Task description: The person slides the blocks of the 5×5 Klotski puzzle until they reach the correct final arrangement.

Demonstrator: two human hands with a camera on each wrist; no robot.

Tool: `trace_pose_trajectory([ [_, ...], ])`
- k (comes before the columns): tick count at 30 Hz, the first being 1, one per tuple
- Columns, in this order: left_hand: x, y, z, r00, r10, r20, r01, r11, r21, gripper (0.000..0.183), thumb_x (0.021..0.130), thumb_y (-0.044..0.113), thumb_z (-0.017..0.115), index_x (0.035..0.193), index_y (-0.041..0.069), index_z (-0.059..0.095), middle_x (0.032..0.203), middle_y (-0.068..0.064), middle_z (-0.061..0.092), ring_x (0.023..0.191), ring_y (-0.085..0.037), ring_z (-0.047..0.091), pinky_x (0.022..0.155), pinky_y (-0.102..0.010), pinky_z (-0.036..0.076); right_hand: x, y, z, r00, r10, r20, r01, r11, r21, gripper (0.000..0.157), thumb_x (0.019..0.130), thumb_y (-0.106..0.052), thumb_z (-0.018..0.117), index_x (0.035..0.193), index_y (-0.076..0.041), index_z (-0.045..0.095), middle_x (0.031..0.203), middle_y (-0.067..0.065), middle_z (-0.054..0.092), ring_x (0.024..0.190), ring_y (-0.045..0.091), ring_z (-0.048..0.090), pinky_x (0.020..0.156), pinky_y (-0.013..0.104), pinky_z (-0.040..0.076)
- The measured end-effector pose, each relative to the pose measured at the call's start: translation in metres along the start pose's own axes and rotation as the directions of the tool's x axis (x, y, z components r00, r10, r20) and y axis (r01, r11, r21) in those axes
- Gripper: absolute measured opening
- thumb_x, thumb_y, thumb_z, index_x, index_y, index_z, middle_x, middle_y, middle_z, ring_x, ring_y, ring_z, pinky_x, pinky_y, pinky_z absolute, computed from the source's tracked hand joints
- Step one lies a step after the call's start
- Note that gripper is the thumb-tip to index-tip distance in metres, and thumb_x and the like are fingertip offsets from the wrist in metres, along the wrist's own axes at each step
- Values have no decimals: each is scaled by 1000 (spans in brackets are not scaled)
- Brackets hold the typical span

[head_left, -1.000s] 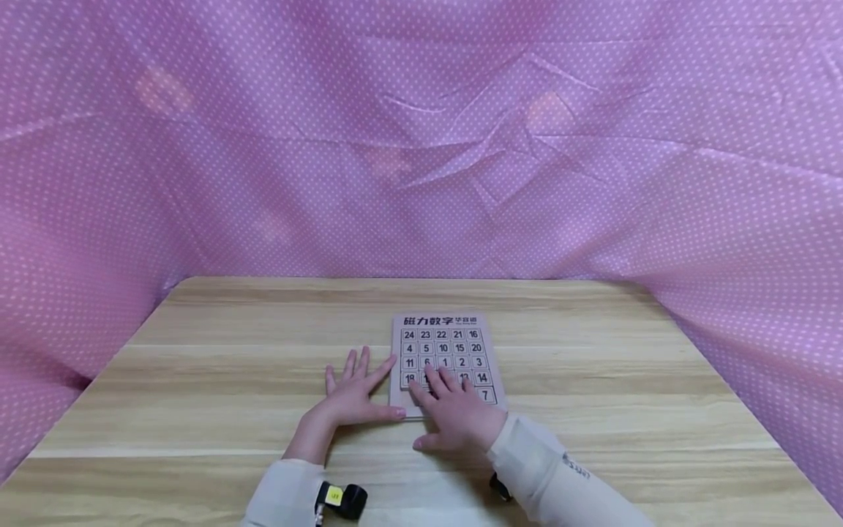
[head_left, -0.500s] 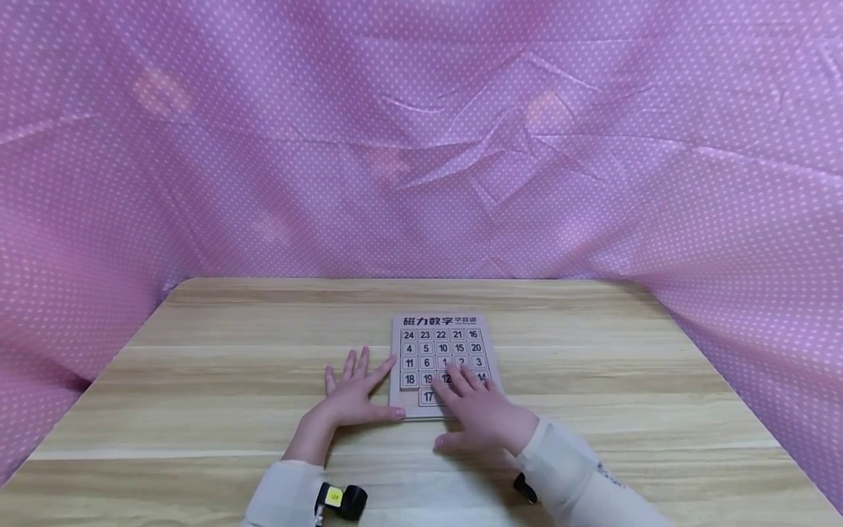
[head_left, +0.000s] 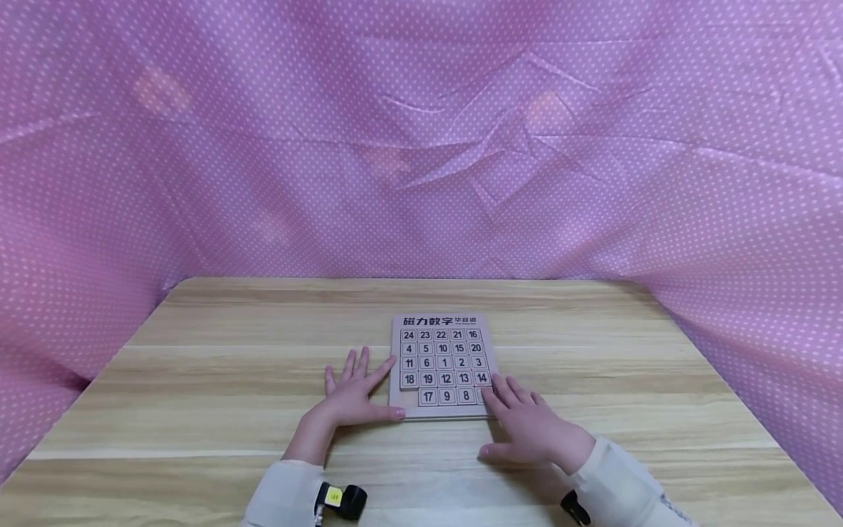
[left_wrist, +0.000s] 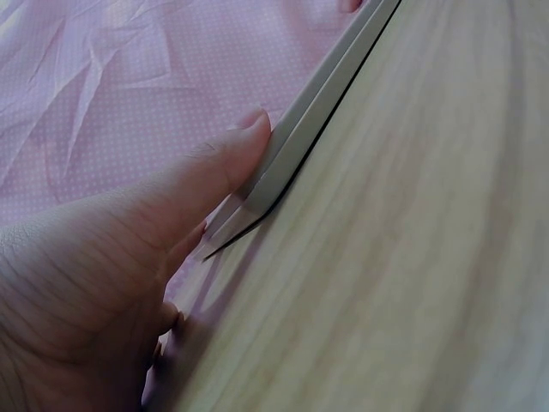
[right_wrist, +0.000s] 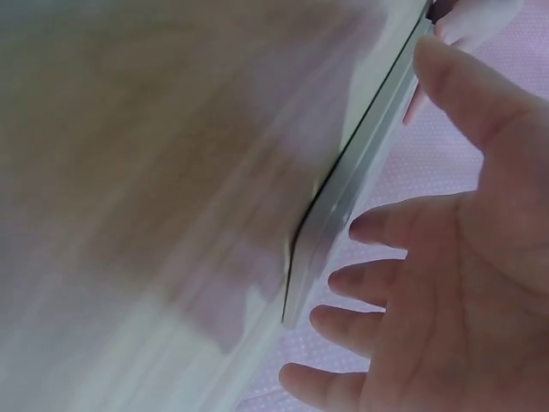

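Observation:
A grey number sliding puzzle (head_left: 398, 366) lies flat on the table, with black Chinese lettering along its top. Its numbered tiles fill the frame except for a gap at the lower left, beside the 17 tile (head_left: 428, 397). My left hand (head_left: 356, 399) is spread at the puzzle's left side, thumb on the lower left corner and index fingertip at the left edge. My right hand (head_left: 530, 428) reaches to the lower right corner, its index fingertip over the last tile of the bottom row, which it mostly hides. In the right wrist view its fingers (right_wrist: 369, 283) are spread, gripping nothing.
The wood-grain table (head_left: 217, 366) extends around the puzzle on every side. A pink dotted curtain (head_left: 421, 146) hangs behind it and along both sides. A black wrist camera (head_left: 354, 502) is strapped at the left sleeve.
My right hand has slid right, from the puzzle's lower middle to its lower right corner, uncovering the 17, 9 and 8 tiles. The left hand has stayed put.

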State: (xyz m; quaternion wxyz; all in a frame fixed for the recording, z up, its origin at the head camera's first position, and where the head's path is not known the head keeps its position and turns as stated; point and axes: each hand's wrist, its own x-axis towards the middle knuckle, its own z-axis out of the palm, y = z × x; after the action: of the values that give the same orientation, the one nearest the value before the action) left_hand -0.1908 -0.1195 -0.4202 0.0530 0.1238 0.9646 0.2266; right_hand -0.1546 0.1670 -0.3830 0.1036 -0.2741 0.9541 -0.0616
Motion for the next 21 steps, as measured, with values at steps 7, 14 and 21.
trace_pose_trajectory([
  [7,1,-1,2,1000,-3,-2,3,1000,7,95,56,71,56,136,33,23,140,-18,0,126,-34,-10,90,-58,-15,-1,-2,2,1000,-6,-28,5,1000,-26,88,72,-58,54,134,-2,27,139,20,14,124,40,12,91,60,18],
  [14,0,-1,1,1000,-2,-3,2,1000,8,95,56,71,56,136,33,23,140,-18,0,126,-34,-10,90,-58,-15,5,-9,4,998,-41,-38,39,999,-38,87,72,-58,54,133,-2,29,139,21,15,124,40,13,90,61,19],
  [21,-1,1,0,1000,-3,-1,3,1000,5,95,56,71,57,136,32,23,140,-19,0,126,-34,-10,90,-58,-15,8,-14,4,997,-62,-34,61,997,-43,87,72,-58,54,133,-2,29,139,22,15,123,41,13,90,61,19],
])
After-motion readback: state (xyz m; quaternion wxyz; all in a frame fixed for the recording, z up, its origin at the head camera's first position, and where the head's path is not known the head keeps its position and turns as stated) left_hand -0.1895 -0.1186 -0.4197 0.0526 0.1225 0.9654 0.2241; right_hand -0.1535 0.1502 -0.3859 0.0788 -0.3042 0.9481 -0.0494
